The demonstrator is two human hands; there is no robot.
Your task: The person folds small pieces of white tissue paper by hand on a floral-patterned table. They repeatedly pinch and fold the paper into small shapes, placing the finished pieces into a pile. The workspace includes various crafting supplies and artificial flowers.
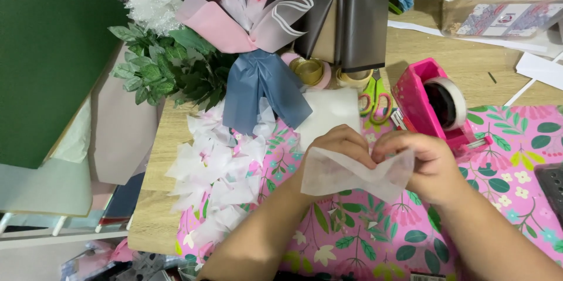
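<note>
While a pink floral mat [504, 158] lies under both hands, left hand [337, 143] and right hand [419, 161] pinch a thin white tissue sheet [352, 175] between them; folded white tissue pieces [217, 181] lie left, glossy pink tape dispenser [431, 105] just above right.

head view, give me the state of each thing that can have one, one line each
white tissue sheet: pinched at its middle, held off the mat by both hands
left hand: closed on the sheet
right hand: closed on the sheet
pink tape dispenser: upright, roll loaded
green scissors: lying flat, blades hidden
folded tissue pieces: piled on the mat's left
bouquet: wrapped, lying down
</note>
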